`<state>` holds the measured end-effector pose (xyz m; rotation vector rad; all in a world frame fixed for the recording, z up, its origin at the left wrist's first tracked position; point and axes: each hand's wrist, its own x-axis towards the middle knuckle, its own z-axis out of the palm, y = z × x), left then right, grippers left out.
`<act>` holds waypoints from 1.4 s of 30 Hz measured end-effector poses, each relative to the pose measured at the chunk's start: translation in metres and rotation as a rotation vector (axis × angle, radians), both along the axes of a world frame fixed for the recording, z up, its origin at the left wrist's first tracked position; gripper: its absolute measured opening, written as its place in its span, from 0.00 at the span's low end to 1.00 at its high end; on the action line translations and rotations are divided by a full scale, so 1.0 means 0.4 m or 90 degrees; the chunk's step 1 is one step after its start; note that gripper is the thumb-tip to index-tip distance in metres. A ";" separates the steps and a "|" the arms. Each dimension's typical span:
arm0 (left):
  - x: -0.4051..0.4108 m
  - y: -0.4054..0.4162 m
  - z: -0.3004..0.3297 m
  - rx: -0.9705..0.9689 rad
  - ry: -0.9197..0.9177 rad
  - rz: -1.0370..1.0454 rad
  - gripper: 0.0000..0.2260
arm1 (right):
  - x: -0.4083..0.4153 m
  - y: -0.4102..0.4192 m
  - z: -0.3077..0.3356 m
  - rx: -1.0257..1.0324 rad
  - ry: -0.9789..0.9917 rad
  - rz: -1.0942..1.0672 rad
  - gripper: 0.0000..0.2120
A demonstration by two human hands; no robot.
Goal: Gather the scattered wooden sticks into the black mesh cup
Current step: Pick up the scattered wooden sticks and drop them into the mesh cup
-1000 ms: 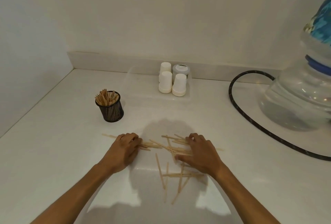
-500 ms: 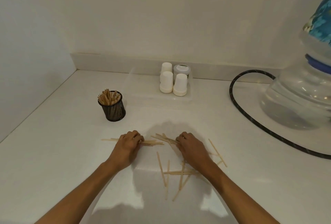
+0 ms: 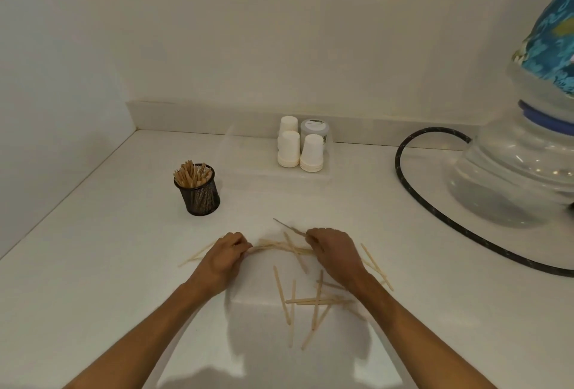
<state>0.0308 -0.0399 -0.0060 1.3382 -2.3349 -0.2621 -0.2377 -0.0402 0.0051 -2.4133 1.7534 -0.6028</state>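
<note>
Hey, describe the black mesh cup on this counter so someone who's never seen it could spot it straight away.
Start at the white counter and look to its left side, ahead of the left hand. The black mesh cup stands upright there, alone, left of the white paper cups. It is the only dark, see-through container, and wooden sticks poke out of its top.

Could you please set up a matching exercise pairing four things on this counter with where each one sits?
Things:
1. black mesh cup
2. paper cups
3. black hose
4. loose sticks

Places:
A. near edge, by the right wrist
B. back middle, by the wall
C. left of centre, beyond the left hand
D. right side, curving past the water jug

Pairs: 1-C, 2-B, 3-D, 4-A
</note>
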 end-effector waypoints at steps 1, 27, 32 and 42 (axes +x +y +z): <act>0.000 -0.003 0.002 0.002 0.007 0.002 0.08 | -0.003 -0.002 0.007 0.005 -0.087 -0.010 0.10; -0.142 -0.120 0.160 0.261 0.670 0.178 0.16 | 0.099 -0.122 0.114 0.066 -0.864 -0.277 0.19; -0.158 -0.108 0.136 0.176 0.695 0.209 0.20 | 0.119 -0.104 0.093 -0.035 -0.843 -0.286 0.24; -0.172 -0.056 0.033 0.207 0.658 0.294 0.23 | 0.155 -0.039 -0.011 -0.014 -0.774 -0.324 0.24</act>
